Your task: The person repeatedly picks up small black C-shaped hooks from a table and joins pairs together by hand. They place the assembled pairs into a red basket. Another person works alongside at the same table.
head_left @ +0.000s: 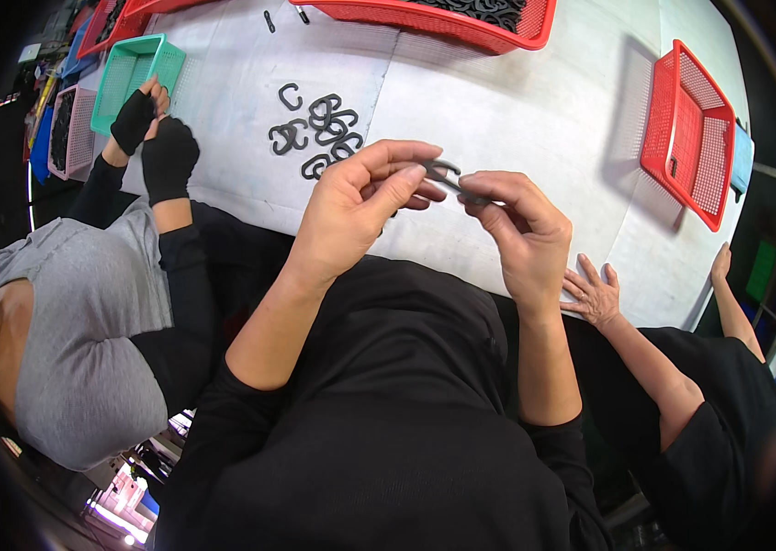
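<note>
Between my two hands, above the table's near edge, is a small black hooked clip (446, 176), seen nearly edge-on. My left hand (356, 207) pinches its left end between thumb and fingers. At the other end, the thumb and forefinger of my right hand (526, 230) close on it, covering that part. Just beyond my left hand lies a loose pile of black C-shaped clips (326, 124), several of them overlapping. One single clip (290, 95) rests a little apart on the pile's far left side.
The white table (517, 110) bears a red basket (498, 41) of black pieces at the far side and another red basket (682, 138) at right. A green basket (135, 78) stands left, near a co-worker's gloved hands (163, 147). Another person's hand (593, 292) touches the near edge at right.
</note>
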### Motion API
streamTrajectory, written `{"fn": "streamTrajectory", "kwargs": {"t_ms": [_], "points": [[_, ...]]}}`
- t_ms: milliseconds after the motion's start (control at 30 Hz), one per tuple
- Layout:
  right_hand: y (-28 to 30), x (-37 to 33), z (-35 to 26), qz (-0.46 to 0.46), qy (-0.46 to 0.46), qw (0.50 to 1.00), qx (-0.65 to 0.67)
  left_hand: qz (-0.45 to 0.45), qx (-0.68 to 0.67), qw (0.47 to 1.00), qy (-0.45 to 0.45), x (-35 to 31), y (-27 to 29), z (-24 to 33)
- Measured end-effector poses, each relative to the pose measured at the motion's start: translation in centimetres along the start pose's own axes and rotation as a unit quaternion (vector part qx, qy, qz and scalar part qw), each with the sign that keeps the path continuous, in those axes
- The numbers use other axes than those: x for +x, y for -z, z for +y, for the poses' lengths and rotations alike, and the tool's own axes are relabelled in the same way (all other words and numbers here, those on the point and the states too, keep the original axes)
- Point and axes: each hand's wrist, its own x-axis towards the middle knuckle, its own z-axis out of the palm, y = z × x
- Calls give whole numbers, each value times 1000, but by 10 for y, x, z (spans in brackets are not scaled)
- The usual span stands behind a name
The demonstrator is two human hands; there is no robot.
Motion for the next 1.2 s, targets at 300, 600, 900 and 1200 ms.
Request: {"fn": "streamTrajectory", "kwargs": {"t_ms": [300, 600, 900, 1200], "points": [[0, 2, 0, -17, -192, 968, 159, 11, 67, 996, 56, -2, 0, 1], [-56, 6, 2, 11, 66, 997, -39, 137, -235, 961, -54, 28, -18, -22], [-66, -3, 13, -14, 265, 942, -207, 137, -449, 881, 55, 46, -7, -22], [-26, 8, 10, -63, -163, 949, 263, 135, -484, 863, 53, 47, 12, -18]]}}
